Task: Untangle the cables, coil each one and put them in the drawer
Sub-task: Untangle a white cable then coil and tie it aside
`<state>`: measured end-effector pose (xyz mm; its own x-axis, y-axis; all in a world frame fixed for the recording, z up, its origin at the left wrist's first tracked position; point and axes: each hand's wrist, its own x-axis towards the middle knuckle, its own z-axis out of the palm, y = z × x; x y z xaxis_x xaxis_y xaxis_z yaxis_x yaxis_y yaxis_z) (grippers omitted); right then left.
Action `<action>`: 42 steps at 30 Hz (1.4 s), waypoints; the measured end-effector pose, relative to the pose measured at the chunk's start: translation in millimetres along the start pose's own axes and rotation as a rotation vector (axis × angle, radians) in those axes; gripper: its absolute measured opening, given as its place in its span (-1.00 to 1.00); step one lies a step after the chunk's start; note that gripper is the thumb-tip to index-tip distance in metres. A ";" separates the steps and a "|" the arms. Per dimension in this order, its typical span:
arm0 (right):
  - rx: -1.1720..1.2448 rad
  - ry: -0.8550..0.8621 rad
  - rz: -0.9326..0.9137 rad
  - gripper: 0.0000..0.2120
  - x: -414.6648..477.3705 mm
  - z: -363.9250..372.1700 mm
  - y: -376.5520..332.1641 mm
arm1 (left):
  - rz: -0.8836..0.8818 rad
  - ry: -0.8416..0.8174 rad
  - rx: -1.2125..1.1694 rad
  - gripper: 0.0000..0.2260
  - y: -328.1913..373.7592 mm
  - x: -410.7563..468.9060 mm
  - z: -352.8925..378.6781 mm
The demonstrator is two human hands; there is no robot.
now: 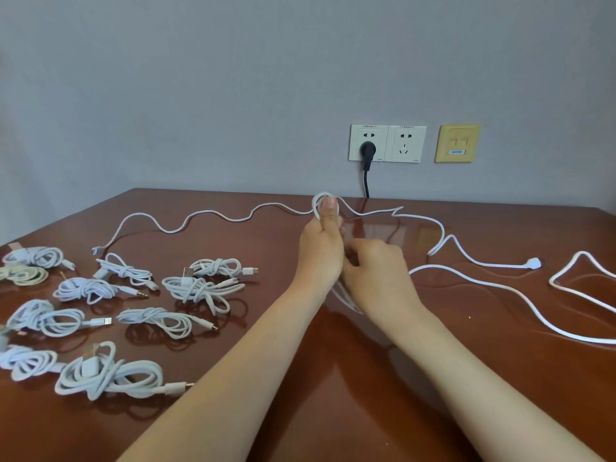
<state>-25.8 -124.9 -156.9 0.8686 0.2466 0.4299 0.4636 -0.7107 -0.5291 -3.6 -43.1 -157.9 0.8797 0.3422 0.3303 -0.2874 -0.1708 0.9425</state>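
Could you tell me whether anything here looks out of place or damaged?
Nothing looks damaged. The white cable held by the left hand and right hand trails across the table, and a loose cable loop sprawls at right, unlike the coiled bundles at left.

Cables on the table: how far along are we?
Done: about ten coiled bundles lie on the left of the table. In hand: the left hand grips a loop of a long white cable, with the right hand close against it. Left: that cable's slack, another loose cable far right, and stowing; no drawer is in view.
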 end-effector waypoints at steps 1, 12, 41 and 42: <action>-0.001 -0.008 -0.005 -0.64 0.1 -0.7 -0.1 | 0.013 0.008 0.012 -0.56 -0.6 -0.7 -0.1; 0.689 -0.249 0.312 -0.81 6.4 -11.4 2.1 | -0.244 -0.074 -0.461 -0.54 -1.1 3.5 -4.3; 0.084 -0.206 -0.151 -0.71 10.7 -41.8 14.8 | -0.366 -0.216 -0.222 -0.58 5.3 11.6 -20.5; 0.068 -0.200 -0.162 -0.72 10.9 -40.6 15.3 | -0.345 -0.224 -0.193 -0.60 4.4 11.2 -20.8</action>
<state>-16.3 -159.8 -130.6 0.7963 0.4838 0.3632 0.6042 -0.6072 -0.5160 -2.9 -20.8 -149.0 0.9905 0.1374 -0.0039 -0.0101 0.1005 0.9949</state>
